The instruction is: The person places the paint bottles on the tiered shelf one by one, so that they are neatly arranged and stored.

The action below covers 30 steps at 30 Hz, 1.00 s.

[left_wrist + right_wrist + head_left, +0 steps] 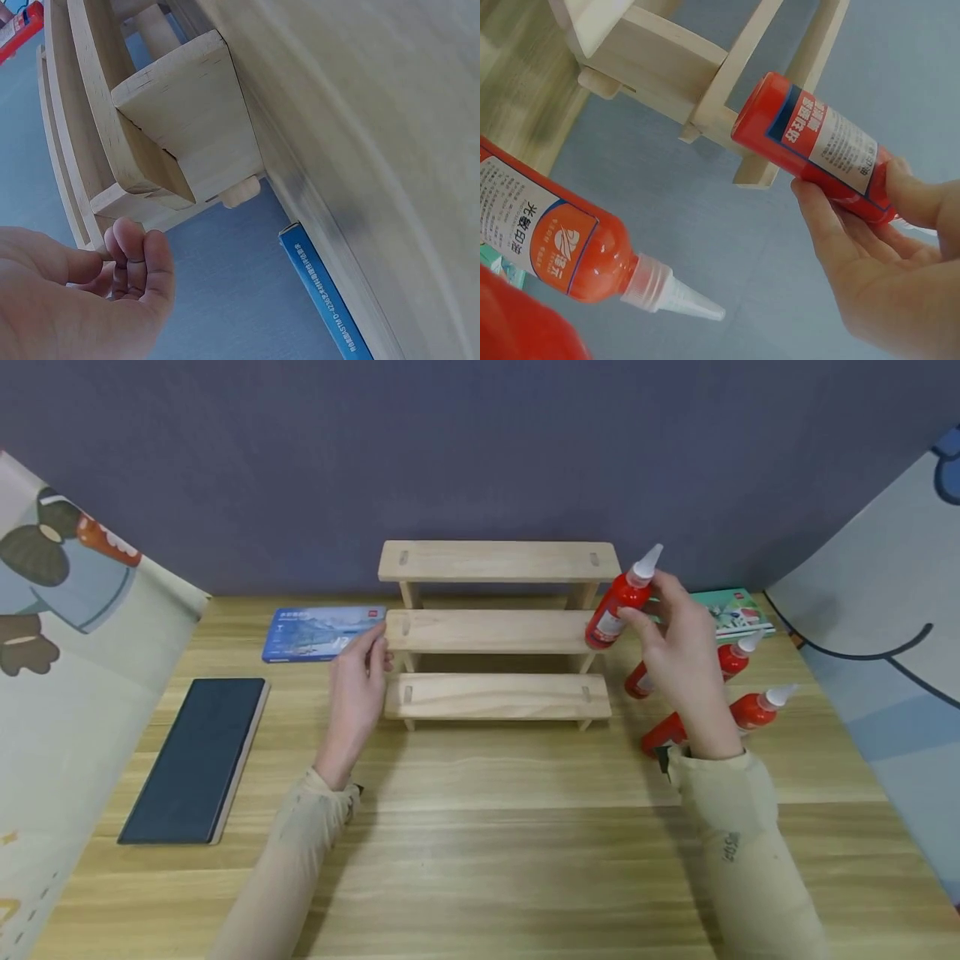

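Observation:
My right hand (678, 639) holds a red ink bottle (618, 610) with a white pointed cap between thumb and fingers. The bottle is raised beside the right end of a three-step wooden stand (495, 631); its label shows in the right wrist view. At the stand's left side my left hand (356, 685) pinches the end of the middle step, thumb and fingertips at the board's edge. Two more red bottles, a nearer one (753, 712) and a farther one (733, 662), stand on the table to the right, partly hidden by my right hand and wrist.
A blue flat box (322, 633) lies left of the stand, and a dark notebook (197, 760) is nearer on the left. Behind the bottles lies a green box (738, 610). A dark wall (480, 452) backs the wooden table (480, 860); patterned panels flank it.

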Available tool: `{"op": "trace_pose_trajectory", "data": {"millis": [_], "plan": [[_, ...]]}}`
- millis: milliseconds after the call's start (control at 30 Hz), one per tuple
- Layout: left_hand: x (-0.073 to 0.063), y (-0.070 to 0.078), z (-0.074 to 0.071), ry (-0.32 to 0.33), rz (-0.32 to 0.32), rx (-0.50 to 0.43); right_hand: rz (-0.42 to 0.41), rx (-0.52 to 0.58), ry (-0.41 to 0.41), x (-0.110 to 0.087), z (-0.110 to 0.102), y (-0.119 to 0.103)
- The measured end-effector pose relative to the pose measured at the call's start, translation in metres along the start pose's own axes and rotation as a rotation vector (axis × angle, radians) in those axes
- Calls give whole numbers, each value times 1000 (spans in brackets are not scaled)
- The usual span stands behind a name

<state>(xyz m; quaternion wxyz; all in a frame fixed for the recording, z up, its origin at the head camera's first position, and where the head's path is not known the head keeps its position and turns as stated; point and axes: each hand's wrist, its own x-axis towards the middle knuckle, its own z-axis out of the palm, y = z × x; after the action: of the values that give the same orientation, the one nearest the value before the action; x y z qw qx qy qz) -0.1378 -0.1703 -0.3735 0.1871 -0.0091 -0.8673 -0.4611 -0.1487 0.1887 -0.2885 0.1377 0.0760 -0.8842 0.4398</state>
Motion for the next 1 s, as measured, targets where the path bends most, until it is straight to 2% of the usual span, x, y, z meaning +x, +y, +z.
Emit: {"op": "trace_pose_trajectory", "data": {"millis": [233,867,1000], "plan": [[0,-1,1,7,11,13,-34,5,5,4,5,4],[-1,-2,1,3,7,5,0,34,-38,6,9,10],[-1,-2,1,7,15,10,-2,72,-41,4,6,9]]}}
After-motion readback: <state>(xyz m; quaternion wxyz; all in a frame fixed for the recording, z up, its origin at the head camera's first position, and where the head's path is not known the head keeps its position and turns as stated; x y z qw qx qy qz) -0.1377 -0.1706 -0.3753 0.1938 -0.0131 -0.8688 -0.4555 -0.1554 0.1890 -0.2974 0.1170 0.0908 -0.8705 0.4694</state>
